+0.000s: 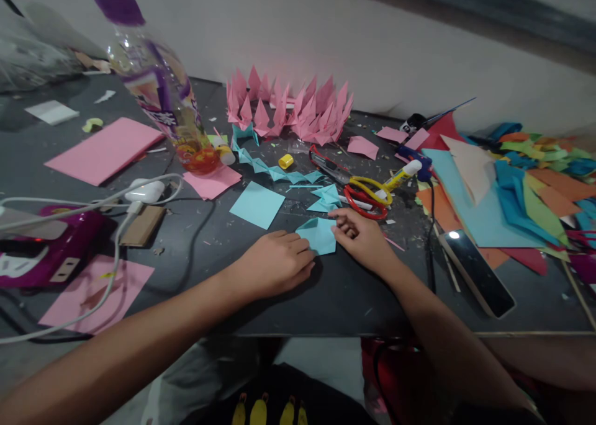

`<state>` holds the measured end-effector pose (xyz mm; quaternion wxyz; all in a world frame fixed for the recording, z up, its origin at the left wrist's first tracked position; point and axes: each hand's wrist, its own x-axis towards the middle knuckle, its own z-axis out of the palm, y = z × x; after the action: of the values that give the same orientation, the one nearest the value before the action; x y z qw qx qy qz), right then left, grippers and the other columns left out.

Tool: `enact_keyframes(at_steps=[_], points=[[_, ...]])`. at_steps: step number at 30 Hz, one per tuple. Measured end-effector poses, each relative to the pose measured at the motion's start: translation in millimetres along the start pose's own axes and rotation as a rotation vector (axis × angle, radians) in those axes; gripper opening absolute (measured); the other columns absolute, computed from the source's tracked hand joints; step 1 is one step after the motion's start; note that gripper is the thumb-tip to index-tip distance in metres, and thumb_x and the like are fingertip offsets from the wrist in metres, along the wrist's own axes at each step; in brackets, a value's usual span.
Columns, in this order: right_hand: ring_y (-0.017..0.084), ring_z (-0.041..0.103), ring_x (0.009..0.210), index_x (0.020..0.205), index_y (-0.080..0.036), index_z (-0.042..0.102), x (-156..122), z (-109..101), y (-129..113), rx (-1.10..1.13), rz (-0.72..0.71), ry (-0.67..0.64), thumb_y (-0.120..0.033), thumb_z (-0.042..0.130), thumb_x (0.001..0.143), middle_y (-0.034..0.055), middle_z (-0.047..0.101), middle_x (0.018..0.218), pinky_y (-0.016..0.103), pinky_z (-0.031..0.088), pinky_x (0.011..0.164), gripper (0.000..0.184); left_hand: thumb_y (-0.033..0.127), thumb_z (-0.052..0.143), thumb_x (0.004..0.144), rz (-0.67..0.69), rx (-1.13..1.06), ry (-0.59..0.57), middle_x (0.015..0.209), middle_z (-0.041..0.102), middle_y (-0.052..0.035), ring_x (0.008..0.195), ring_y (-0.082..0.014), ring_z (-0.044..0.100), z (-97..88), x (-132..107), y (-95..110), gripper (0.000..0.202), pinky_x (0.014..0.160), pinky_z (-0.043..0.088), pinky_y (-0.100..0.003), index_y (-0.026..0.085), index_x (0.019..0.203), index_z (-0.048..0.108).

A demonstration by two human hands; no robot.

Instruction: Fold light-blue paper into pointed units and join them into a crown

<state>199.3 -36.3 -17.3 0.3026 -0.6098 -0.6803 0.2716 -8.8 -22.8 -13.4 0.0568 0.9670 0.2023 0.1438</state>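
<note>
On our cluttered surface, our left hand presses flat on the blue paper; our right hand pinches its corner. If the sheet slides under that light press, we would likely crease it crooked.

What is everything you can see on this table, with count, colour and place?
folded paper: one, light blue, front centre
paper square: one, light blue, left of centre
paper crown: one, pink, back by the wall
folded chain: one, light blue, before the crown
bottle: one, clear, purple cap, back left
pink sheets: several, pink, left side
scissors: one, yellow and red, right of centre
glue stick: one, yellow-white, beside scissors
phone: one, black, right front
paper pile: many, mixed colours, far right
table: one, dark grey
left hand: one, touching folded paper's left edge
right hand: one, fingertips on its right edge
</note>
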Motion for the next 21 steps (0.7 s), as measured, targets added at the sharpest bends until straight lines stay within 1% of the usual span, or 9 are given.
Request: enact_keyframes(at_steps=[2, 4, 7, 10, 12, 14, 16, 19, 21], points=[[0.011, 0.047, 0.057, 0.094, -0.019, 0.061, -1.1, -1.5, -1.1, -0.041, -0.018, -0.041, -0.020, 0.050, 0.076, -0.0005, 0.052, 0.068, 0.023, 0.040, 0.053, 0.022, 0.024, 0.047, 0.089, -0.028, 0.018, 0.014, 0.077, 0.063, -0.0032, 0.070, -0.0165, 0.057, -0.4, 0.1, -0.3, 0.019, 0.063, 0.042, -0.030, 0.015, 0.085, 0.063], [0.012, 0.047, 0.057, 0.087, -0.019, 0.064, -2.3, -3.5, -2.5, -0.083, -0.034, -0.079, -0.018, 0.049, 0.076, 0.0005, 0.055, 0.068, 0.024, 0.039, 0.053, 0.019, 0.024, 0.048, 0.088, -0.056, 0.044, 0.027, 0.076, 0.062, -0.0030, 0.068, -0.0161, 0.057, -0.6, 0.0, -1.0, 0.019, 0.062, 0.041, -0.029, 0.015, 0.084, 0.064], [0.013, 0.050, 0.060, 0.082, -0.018, 0.065, -4.0, -6.0, -5.6, -0.102, -0.072, -0.118, -0.017, 0.048, 0.076, 0.0031, 0.061, 0.074, 0.024, 0.039, 0.054, 0.017, 0.022, 0.048, 0.087, -0.071, 0.078, 0.035, 0.076, 0.062, -0.0026, 0.067, -0.0157, 0.057, -0.4, 0.1, -2.5, 0.017, 0.061, 0.040, -0.028, 0.016, 0.083, 0.063], [0.013, 0.053, 0.063, 0.083, -0.018, 0.066, -5.9, -6.1, -10.5, -0.078, -0.091, -0.170, -0.018, 0.048, 0.078, 0.0040, 0.064, 0.078, 0.024, 0.041, 0.055, 0.018, 0.022, 0.049, 0.087, -0.071, 0.082, 0.042, 0.078, 0.063, -0.0026, 0.068, -0.0160, 0.057, -0.2, 0.5, -3.4, 0.015, 0.062, 0.041, -0.028, 0.016, 0.083, 0.063], [0.013, 0.055, 0.064, 0.084, -0.018, 0.067, -7.7, -4.9, -14.7, -0.039, -0.083, -0.215, -0.019, 0.049, 0.079, 0.0038, 0.066, 0.079, 0.025, 0.043, 0.057, 0.018, 0.027, 0.051, 0.087, -0.095, 0.073, 0.048, 0.079, 0.063, -0.0035, 0.070, -0.0172, 0.058, -0.8, 1.1, -3.2, 0.018, 0.064, 0.042, -0.029, 0.015, 0.083, 0.063], [0.014, 0.057, 0.066, 0.086, -0.019, 0.068, -9.8, -3.6, -18.6, 0.008, -0.075, -0.265, -0.020, 0.051, 0.079, 0.0037, 0.067, 0.082, 0.025, 0.044, 0.059, 0.018, 0.035, 0.052, 0.087, -0.140, 0.062, 0.047, 0.080, 0.063, -0.0049, 0.073, -0.0185, 0.059, -1.5, 1.6, -2.9, 0.025, 0.066, 0.044, -0.031, 0.014, 0.083, 0.063], [0.013, 0.058, 0.067, 0.088, -0.020, 0.068, -12.2, -2.8, -21.1, 0.044, -0.078, -0.325, -0.022, 0.052, 0.080, 0.0038, 0.067, 0.084, 0.025, 0.046, 0.060, 0.018, 0.039, 0.054, 0.086, -0.181, 0.052, 0.031, 0.083, 0.063, -0.0061, 0.077, -0.0197, 0.060, -1.9, 1.9, -3.1, 0.028, 0.070, 0.045, -0.032, 0.013, 0.085, 0.064], [0.012, 0.056, 0.064, 0.092, -0.020, 0.068, -14.9, -3.1, -20.9, 0.046, -0.116, -0.414, -0.022, 0.053, 0.081, 0.0033, 0.065, 0.080, 0.024, 0.046, 0.058, 0.019, 0.036, 0.058, 0.084, -0.187, 0.033, -0.003, 0.089, 0.063, -0.0063, 0.083, -0.0208, 0.060, -1.2, 2.1, -4.7, 0.023, 0.075, 0.046, -0.034, 0.014, 0.088, 0.063], [0.012, 0.055, 0.062, 0.096, -0.020, 0.067, -15.3, -4.4, -18.0, -0.007, -0.160, -0.422, -0.021, 0.052, 0.082, 0.0025, 0.062, 0.076, 0.024, 0.046, 0.058, 0.020, 0.033, 0.059, 0.083, -0.167, 0.017, -0.016, 0.092, 0.064, -0.0064, 0.086, -0.0211, 0.060, -0.1, 2.0, -6.2, 0.021, 0.078, 0.046, -0.034, 0.014, 0.090, 0.063]])
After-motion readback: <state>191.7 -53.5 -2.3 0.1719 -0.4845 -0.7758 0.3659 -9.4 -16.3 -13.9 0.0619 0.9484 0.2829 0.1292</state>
